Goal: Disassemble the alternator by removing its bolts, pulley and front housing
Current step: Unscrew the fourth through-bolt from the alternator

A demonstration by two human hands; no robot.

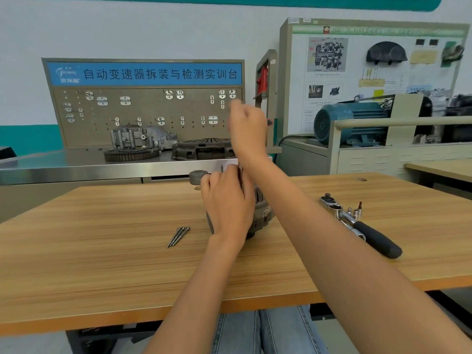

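Left hand (226,200) is gripping the top of the alternator (260,213), which is standing near the wooden table's (102,226) centre. Right hand (246,126), raised and blurred, is clenching a tool whose red tip barely shows. A strike or slip could tip the ribbed, dark metal body. Three slender steel bolts (178,235), a grey cylindrical pulley (198,176) and a chrome ratchet (357,223) are lying apart.

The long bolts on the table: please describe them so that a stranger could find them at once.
On the wooden table, look just left of the left hand, which rests on the alternator. There the long bolts, thin grey metal rods, lie bundled side by side. Unlike the black-handled ratchet far right, they are plain, slender and have no handle.
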